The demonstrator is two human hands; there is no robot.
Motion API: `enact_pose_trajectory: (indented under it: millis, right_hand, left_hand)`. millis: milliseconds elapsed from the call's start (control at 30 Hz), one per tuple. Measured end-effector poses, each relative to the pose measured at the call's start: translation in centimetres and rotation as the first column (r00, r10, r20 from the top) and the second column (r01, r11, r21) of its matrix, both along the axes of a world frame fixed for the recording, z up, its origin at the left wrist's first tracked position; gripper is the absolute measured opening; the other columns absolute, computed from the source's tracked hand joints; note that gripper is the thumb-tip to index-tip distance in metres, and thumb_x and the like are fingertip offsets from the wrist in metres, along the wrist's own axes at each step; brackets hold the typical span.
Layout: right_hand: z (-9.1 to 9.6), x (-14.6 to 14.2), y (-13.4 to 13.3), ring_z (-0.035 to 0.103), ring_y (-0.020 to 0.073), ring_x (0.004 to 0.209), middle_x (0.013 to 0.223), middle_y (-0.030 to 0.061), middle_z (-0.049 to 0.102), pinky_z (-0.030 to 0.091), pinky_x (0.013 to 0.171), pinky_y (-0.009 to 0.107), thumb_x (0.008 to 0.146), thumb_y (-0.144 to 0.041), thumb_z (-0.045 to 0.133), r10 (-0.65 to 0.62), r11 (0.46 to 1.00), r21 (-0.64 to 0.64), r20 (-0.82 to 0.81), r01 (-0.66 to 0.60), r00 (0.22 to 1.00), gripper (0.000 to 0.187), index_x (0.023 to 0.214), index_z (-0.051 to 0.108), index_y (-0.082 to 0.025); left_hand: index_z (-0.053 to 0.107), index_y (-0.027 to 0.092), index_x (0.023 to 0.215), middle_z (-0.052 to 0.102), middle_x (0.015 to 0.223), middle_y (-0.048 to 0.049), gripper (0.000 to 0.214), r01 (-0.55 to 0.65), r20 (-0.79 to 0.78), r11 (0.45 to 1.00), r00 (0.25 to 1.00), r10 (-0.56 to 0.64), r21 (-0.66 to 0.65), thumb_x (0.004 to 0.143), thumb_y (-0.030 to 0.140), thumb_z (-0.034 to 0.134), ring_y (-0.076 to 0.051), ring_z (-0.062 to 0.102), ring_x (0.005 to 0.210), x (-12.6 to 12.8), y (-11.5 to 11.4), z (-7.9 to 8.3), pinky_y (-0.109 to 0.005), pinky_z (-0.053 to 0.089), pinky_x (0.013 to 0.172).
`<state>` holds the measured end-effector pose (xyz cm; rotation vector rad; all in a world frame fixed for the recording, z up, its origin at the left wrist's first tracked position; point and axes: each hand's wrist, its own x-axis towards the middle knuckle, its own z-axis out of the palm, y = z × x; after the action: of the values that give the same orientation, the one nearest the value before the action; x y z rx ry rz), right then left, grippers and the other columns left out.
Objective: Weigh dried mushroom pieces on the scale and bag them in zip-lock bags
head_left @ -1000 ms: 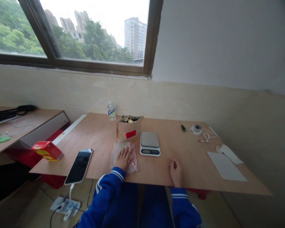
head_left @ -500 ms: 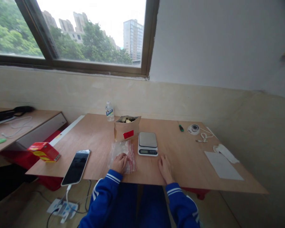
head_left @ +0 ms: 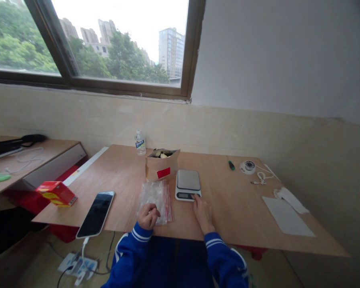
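Note:
My left hand (head_left: 148, 215) is curled in a pinch on the near edge of a stack of clear zip bags with red strips (head_left: 156, 195) on the wooden table (head_left: 234, 200). My right hand (head_left: 201, 211) lies stretched forward, its fingertip touching the front panel of a small digital kitchen scale (head_left: 187, 184). Behind the bags stands an open brown paper bag with a red label (head_left: 162, 168), holding pale pieces I cannot identify.
A phone (head_left: 96, 213) lies at the table's left front, its cable running down to a power strip (head_left: 79, 267) on the floor. A water bottle (head_left: 140, 142), red box (head_left: 57, 193), white sheet (head_left: 287, 217), green-handled tool (head_left: 231, 165) and round white device with cord (head_left: 248, 166) are also around.
My right hand slid left and forward from the table's front edge to the scale's front panel. My left hand drew back from flat on the bags to a pinch at their near edge.

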<state>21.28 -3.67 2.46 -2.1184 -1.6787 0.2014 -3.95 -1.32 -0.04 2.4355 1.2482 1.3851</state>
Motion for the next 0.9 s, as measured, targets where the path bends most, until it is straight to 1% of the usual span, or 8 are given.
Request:
enact_pose_trajectory:
  millis: [167,300,400,467,600,700,800,900]
  right_hand:
    - [1.0,0.0,1.3,0.065,0.0194,0.071,0.081,0.0075,0.070,0.040,0.060,0.026,0.083,-0.012,0.040,0.000,0.999,-0.053,-0.001,0.000,1.000,0.028,0.093,0.065,-0.022]
    - [0.3,0.9,0.8,0.064,0.0199,0.072,0.083,0.0058,0.071,0.042,0.064,0.027,0.082,-0.017,0.039,0.025,0.993,0.116,-0.238,0.002,0.971,0.029,0.086,0.067,-0.021]
    - [-0.7,3.1,0.0,0.062,0.0209,0.072,0.083,0.0071,0.070,0.044,0.065,0.029,0.082,-0.028,0.035,-0.022,0.941,0.285,-0.483,0.181,0.875,0.034,0.087,0.067,-0.018]
    - [-1.3,5.5,-0.5,0.061,0.0220,0.072,0.082,0.0094,0.069,0.044,0.066,0.031,0.080,-0.035,0.035,-0.085,0.892,0.330,-0.550,0.310,0.831,0.037,0.086,0.067,-0.015]
    - [-2.4,10.1,-1.5,0.057,0.0215,0.066,0.077,0.0098,0.067,0.042,0.064,0.031,0.074,-0.038,0.039,-0.232,0.835,0.289,-0.585,0.468,0.777,0.038,0.083,0.066,-0.013]
    - [-3.0,11.3,-1.9,0.053,0.0190,0.056,0.066,0.0062,0.064,0.040,0.058,0.029,0.073,-0.038,0.039,-0.272,0.819,0.241,-0.636,0.521,0.722,0.039,0.086,0.066,-0.012]
    - [-3.5,11.2,-1.9,0.056,0.0209,0.066,0.076,0.0081,0.066,0.042,0.064,0.031,0.073,-0.039,0.040,-0.197,0.852,0.276,-0.620,0.446,0.760,0.037,0.081,0.065,-0.014]
    - [-3.6,11.0,-1.7,0.059,0.0243,0.079,0.084,0.0102,0.068,0.043,0.072,0.034,0.073,-0.040,0.040,-0.145,0.857,0.323,-0.597,0.402,0.789,0.034,0.077,0.065,-0.016]
  left_hand:
    - [0.059,0.021,0.052,0.058,0.062,-0.0055,0.046,0.027,0.018,0.999,0.999,-0.027,-0.016,0.088,0.033,0.033,-0.014,0.055,0.058,-0.2,-0.3,0.1,-0.030,0.044,0.059]
    - [0.058,0.022,0.050,0.057,0.054,-0.0050,0.048,0.094,0.010,0.990,0.996,-0.093,-0.109,0.088,0.034,0.030,-0.013,0.053,0.051,-0.2,-0.2,0.4,-0.028,0.042,0.053]
    - [0.057,0.022,0.051,0.056,0.050,-0.0044,0.045,0.157,-0.001,0.972,0.987,-0.160,-0.175,0.087,0.034,0.033,-0.012,0.052,0.046,-0.4,-0.2,0.3,-0.025,0.041,0.048]
    - [0.056,0.021,0.052,0.057,0.050,-0.0045,0.043,0.174,-0.003,0.968,0.984,-0.177,-0.183,0.087,0.032,0.034,-0.012,0.053,0.045,-0.5,-0.2,0.3,-0.024,0.040,0.047]
    - [0.055,0.021,0.052,0.057,0.050,-0.0045,0.042,0.189,0.001,0.965,0.981,-0.192,-0.184,0.087,0.029,0.033,-0.012,0.052,0.045,-0.6,-0.1,0.4,-0.024,0.040,0.046]
    - [0.055,0.021,0.051,0.057,0.049,-0.0041,0.042,0.202,0.019,0.965,0.979,-0.202,-0.167,0.087,0.029,0.034,-0.012,0.052,0.043,-0.5,-0.1,0.6,-0.024,0.040,0.045]
    - [0.056,0.021,0.050,0.057,0.046,-0.0029,0.045,0.176,0.051,0.975,0.984,-0.170,-0.139,0.088,0.030,0.033,-0.011,0.052,0.042,0.2,-0.7,1.7,-0.023,0.040,0.045]
    - [0.059,0.020,0.051,0.056,0.045,-0.0009,0.050,0.000,0.068,0.977,0.998,0.014,-0.212,0.090,0.033,0.031,-0.011,0.054,0.045,1.7,-1.7,5.0,-0.023,0.041,0.049]
